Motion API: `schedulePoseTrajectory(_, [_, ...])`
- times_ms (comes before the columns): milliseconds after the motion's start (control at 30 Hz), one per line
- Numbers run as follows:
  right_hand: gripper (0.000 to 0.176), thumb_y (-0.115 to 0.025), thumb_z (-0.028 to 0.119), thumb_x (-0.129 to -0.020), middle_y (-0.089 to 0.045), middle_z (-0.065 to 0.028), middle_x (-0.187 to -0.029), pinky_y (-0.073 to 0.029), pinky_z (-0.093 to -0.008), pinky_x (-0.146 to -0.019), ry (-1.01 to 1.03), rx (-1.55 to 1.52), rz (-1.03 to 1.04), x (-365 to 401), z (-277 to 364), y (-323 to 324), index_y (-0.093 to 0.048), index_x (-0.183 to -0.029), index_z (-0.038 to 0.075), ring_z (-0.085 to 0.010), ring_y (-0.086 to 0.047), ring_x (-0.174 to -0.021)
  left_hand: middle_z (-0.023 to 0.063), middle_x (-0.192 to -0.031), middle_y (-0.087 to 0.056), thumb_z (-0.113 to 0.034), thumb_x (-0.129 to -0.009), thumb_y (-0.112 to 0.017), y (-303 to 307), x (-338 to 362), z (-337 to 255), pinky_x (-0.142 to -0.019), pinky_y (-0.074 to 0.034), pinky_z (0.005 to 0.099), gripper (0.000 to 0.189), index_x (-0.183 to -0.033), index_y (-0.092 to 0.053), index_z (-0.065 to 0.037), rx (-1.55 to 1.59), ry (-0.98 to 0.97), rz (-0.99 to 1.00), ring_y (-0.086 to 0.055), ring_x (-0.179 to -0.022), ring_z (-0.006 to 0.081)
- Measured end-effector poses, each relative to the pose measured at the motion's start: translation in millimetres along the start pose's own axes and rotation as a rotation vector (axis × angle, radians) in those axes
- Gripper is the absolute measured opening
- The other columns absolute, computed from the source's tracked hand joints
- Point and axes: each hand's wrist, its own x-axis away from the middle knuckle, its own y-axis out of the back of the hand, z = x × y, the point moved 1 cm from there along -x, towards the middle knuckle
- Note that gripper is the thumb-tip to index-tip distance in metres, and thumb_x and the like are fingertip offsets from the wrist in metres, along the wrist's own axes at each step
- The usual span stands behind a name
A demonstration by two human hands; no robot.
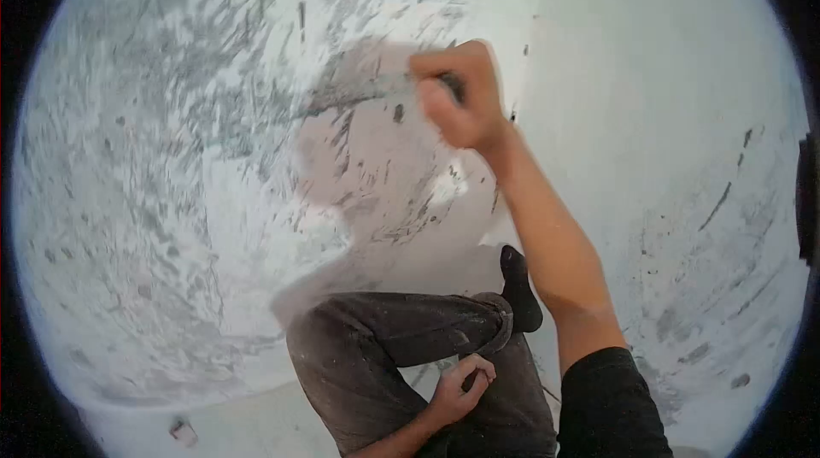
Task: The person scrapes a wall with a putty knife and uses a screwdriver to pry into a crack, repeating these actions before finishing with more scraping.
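My right hand [465, 103] is raised over the white, grey-streaked surface, its fingers curled in a fist around a dark handle [453, 86]. A grey band with a dark lower edge runs leftward from the fist, blade-like, against the streaks; I cannot tell the tool's kind. Down at my lap, my left hand [461, 390] rests by my crossed legs with its fingers curled in, and whatever lies inside them is hidden. Dark scrapes and smears mark the surface [248, 202] to the left of the right fist.
My bent legs in dark trousers [376, 330] and a black-socked foot [517, 287] occupy the lower middle. A smoother pale area [623, 91] lies to the right, with dark marks further down. A small pale piece [182, 432] sits at the lower left. My shadow falls across the middle.
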Motion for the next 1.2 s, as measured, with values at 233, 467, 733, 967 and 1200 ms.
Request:
schedulePoseTrajectory(233, [0.029, -0.042, 0.019, -0.075, -0.025, -0.0005, -0.053, -0.016, -0.0314, -0.047, 0.028, -0.173, -0.207, -8, 57, 33, -0.027, -0.055, 0.004, -0.0113, -0.019, -0.047, 0.0072, -0.087, -0.057, -0.005, -0.098, -0.051, -2, 0, 2, -0.072, -0.047, 0.0307, 0.007, -0.095, -0.057, -0.002, 0.010, -0.067, 0.002, -0.057, -0.077, 0.0157])
schedulePoseTrajectory(467, [0.034, -0.047, 0.021, -0.080, -0.030, -0.0006, -0.054, -0.018, -0.0283, -0.046, -0.036, -0.260, -0.221, -2, -9, 17, -0.028, -0.058, 0.004, -0.0092, -0.025, -0.050, 0.0086, -0.088, -0.060, -0.002, -0.094, -0.053, 1, 0, -2, -0.078, -0.048, 0.0334, 0.005, -0.093, -0.058, -0.001, 0.030, -0.026, 0.018, -0.060, -0.084, 0.0174])
schedulePoseTrajectory(733, [0.038, -0.052, 0.026, -0.082, -0.031, -0.0001, -0.054, -0.018, -0.0284, -0.047, -0.011, -0.199, -0.132, -12, 17, 22, -0.033, -0.058, 0.004, -0.0107, -0.026, -0.050, 0.0088, -0.087, -0.059, -0.003, -0.094, -0.052, 2, 0, -4, -0.077, -0.048, 0.0335, 0.005, -0.095, -0.057, -0.001, 0.068, -0.018, 0.025, -0.060, -0.083, 0.0178])
schedulePoseTrajectory(967, [0.036, -0.052, 0.025, -0.080, -0.031, -0.0019, -0.056, -0.022, -0.0288, -0.047, -0.049, -0.027, -0.027, -11, -3, 4, -0.033, -0.060, 0.002, -0.0109, -0.031, -0.052, 0.0076, -0.089, -0.059, -0.006, -0.095, -0.052, 4, 0, -4, -0.078, -0.048, 0.0331, 0.007, -0.096, -0.058, -0.001, 0.021, -0.017, 0.023, -0.059, -0.082, 0.0172])
schedulePoseTrajectory(1200, [0.037, -0.049, 0.021, -0.082, -0.027, 0.0002, -0.054, -0.017, -0.0281, -0.047, 0.027, -0.171, -0.158, -11, -5, 5, -0.029, -0.057, 0.004, -0.0092, -0.024, -0.050, 0.0068, -0.088, -0.059, -0.005, -0.095, -0.052, 4, 1, -6, -0.075, -0.048, 0.0308, 0.007, -0.096, -0.058, -0.001, 0.099, 0.007, 0.068, -0.058, -0.080, 0.0150])
